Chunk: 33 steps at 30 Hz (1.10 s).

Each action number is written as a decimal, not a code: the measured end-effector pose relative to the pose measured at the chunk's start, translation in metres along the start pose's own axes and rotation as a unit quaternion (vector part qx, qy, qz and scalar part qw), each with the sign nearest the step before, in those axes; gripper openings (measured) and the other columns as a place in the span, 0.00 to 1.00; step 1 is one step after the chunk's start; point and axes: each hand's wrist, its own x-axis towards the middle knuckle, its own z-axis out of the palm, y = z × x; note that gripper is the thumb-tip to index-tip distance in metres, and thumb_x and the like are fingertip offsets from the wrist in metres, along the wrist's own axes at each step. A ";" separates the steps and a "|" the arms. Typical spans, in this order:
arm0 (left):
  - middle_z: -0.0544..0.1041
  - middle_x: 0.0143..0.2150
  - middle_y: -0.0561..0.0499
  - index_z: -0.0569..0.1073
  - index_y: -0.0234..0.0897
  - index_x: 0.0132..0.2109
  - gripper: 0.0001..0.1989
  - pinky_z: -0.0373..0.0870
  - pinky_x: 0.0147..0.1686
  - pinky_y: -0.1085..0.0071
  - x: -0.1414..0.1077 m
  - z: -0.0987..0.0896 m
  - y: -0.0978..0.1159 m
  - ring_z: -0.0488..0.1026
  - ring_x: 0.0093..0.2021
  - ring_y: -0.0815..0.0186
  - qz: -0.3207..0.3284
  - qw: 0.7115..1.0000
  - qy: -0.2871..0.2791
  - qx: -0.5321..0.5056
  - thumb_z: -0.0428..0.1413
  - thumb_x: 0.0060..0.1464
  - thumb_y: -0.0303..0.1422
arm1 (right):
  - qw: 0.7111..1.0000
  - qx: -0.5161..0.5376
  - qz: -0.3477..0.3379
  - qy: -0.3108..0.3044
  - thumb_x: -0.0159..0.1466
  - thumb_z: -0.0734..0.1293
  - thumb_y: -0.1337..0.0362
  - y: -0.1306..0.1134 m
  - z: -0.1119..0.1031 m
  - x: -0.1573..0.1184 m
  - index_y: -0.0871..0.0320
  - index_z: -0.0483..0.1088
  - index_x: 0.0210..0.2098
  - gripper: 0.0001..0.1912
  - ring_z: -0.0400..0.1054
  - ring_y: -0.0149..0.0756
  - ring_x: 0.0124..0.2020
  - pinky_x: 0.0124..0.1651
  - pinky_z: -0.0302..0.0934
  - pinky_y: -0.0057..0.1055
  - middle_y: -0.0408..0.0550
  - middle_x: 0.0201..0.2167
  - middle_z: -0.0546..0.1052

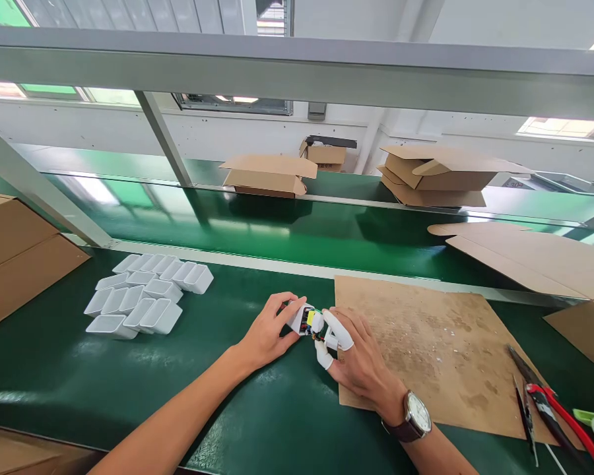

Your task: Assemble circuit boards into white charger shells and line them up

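My left hand (266,335) pinches a small white plastic housing (296,321) between thumb and fingers above the green work surface. From the housing's open end shows a small circuit board assembly (311,319) with a yellow block, dark parts and thin wires. My right hand (363,356), with white finger cots on thumb and forefinger and a watch on the wrist, is closed on the other end of this assembly, at a white part. How far the board sits inside the housing is hidden. To the left stand several white plastic cups (138,297) in close rows.
A stained cardboard sheet (420,343) lies under and beside my right hand. On its right edge rest red-handled pliers (549,396) and dark tweezers (526,415). A cardboard box (20,257) stands at left. Behind runs a green conveyor belt (327,231), with open cartons (264,178) beyond it.
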 end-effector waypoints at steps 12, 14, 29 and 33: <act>0.69 0.58 0.40 0.56 0.48 0.74 0.37 0.77 0.55 0.53 -0.003 0.001 -0.001 0.71 0.57 0.53 -0.018 1.000 -0.013 -0.014 0.59 0.63 0.26 | 1.000 -0.003 0.002 0.001 0.69 0.63 0.72 -0.003 -0.005 0.007 0.57 0.49 0.73 0.36 0.72 0.52 0.55 0.56 0.73 0.51 0.59 0.53 0.76; 0.69 0.58 0.40 0.56 0.48 0.74 0.37 0.77 0.55 0.53 -0.003 0.001 -0.001 0.71 0.57 0.53 -0.018 1.000 -0.015 -0.013 0.59 0.63 0.27 | 1.000 -0.002 0.008 -0.001 0.68 0.64 0.72 -0.003 -0.004 0.006 0.56 0.49 0.74 0.37 0.72 0.52 0.55 0.56 0.72 0.52 0.59 0.53 0.76; 0.66 0.58 0.40 0.54 0.48 0.74 0.37 0.77 0.55 0.52 -0.003 0.003 0.004 0.71 0.57 0.53 -0.011 0.999 -0.023 -0.026 0.60 0.64 0.29 | 1.000 -0.006 -0.015 -0.025 0.69 0.63 0.72 -0.003 -0.001 0.003 0.61 0.46 0.75 0.38 0.70 0.53 0.58 0.59 0.70 0.54 0.61 0.55 0.76; 0.67 0.60 0.39 0.52 0.47 0.75 0.40 0.77 0.57 0.53 -0.005 0.003 0.005 0.72 0.57 0.54 -0.031 0.993 -0.086 -0.072 0.60 0.63 0.28 | 0.998 0.043 0.013 -0.036 0.69 0.68 0.65 -0.003 -0.003 0.000 0.56 0.49 0.73 0.38 0.71 0.54 0.57 0.57 0.72 0.54 0.61 0.54 0.76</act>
